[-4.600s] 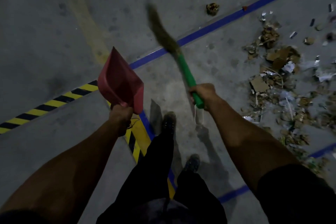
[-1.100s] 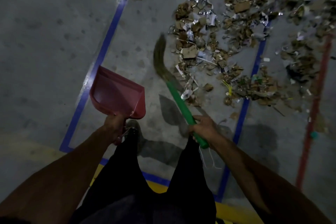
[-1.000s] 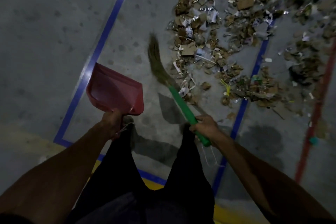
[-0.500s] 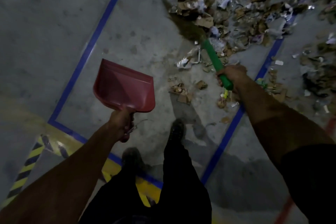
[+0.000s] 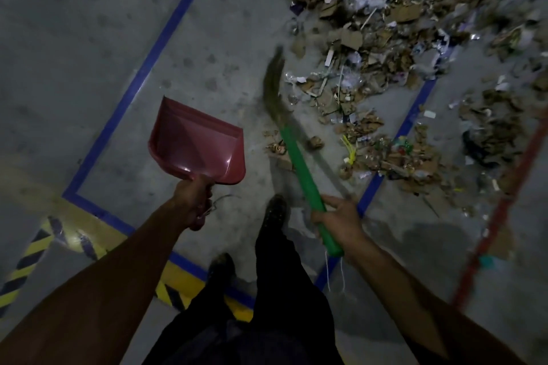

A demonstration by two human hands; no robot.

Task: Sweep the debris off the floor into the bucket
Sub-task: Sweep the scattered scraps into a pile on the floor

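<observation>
My left hand (image 5: pixel 194 201) grips the handle of a red dustpan (image 5: pixel 197 145), held above the floor with its mouth pointing away from me. My right hand (image 5: pixel 338 221) holds the green handle of a grass broom (image 5: pixel 299 166). Its blurred bristle head (image 5: pixel 274 89) is at the left edge of a wide spread of debris (image 5: pixel 394 68): torn cardboard, paper scraps and foil bits on the grey concrete. A few loose scraps (image 5: pixel 314 142) lie beside the broom handle. No bucket is in view.
Blue tape lines (image 5: pixel 154 53) mark bays on the floor, and a second blue tape line (image 5: pixel 394 139) runs under the debris. Yellow-black hazard tape (image 5: pixel 26 258) lies at lower left. A red line (image 5: pixel 501 210) crosses at right. My shoes (image 5: pixel 274 210) stand close to the nearest scraps.
The broom has swung back from inside the pile toward me, its head now at the pile's left edge. My right hand drew back and down. The dustpan stays held in the air.
</observation>
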